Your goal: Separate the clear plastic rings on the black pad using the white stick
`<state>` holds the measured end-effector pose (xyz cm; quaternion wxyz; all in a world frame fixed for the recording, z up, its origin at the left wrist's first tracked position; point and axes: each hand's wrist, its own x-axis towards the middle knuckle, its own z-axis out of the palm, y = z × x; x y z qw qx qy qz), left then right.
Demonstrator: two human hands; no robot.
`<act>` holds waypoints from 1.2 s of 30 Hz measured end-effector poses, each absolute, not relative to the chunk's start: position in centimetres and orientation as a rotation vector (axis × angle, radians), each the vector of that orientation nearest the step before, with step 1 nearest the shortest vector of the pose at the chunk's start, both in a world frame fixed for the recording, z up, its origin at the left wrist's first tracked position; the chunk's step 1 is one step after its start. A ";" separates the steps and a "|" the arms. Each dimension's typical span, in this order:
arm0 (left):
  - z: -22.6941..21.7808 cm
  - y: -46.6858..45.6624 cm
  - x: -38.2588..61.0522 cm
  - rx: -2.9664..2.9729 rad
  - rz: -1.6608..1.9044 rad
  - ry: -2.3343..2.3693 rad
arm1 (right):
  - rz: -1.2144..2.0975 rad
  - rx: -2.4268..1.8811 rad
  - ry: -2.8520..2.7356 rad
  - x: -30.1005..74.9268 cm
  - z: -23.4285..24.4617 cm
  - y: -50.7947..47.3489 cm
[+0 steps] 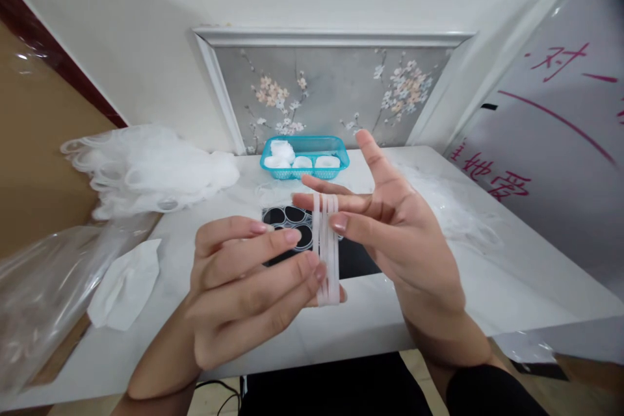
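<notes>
Several thin white elastic bands (327,253) are stretched upright, side by side, between my hands. My right hand (409,227) holds their upper end: a finger passes through the loops and the thumb presses against them, while another finger points up. At the lower end, my left hand (253,292) has its fingertips on the bands. A fingertip, apparently the left thumb, shows at the bottom of the loops; the rest of that thumb is hidden. Behind the hands lies a black mat or card with white ring outlines (295,214), partly covered by them.
A teal compartment tray (305,173) with white rolled bundles stands at the table's back. To the left are a large heap of white loops (160,172), a white tissue (127,283) and clear plastic (43,299). More pale loops (453,208) lie right, beside a whiteboard (560,117).
</notes>
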<state>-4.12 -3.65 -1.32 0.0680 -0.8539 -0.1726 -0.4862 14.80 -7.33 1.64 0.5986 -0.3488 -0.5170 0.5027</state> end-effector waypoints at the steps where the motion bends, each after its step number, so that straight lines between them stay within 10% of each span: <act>1: -1.3 -3.9 -4.1 -2.564 -1.461 -0.522 | 1.165 -0.807 -1.198 14.8 1.6 -7.3; 36: 0.3 -3.5 -4.8 -2.245 -1.283 -0.058 | 1.189 -0.819 -1.297 14.8 1.6 -6.7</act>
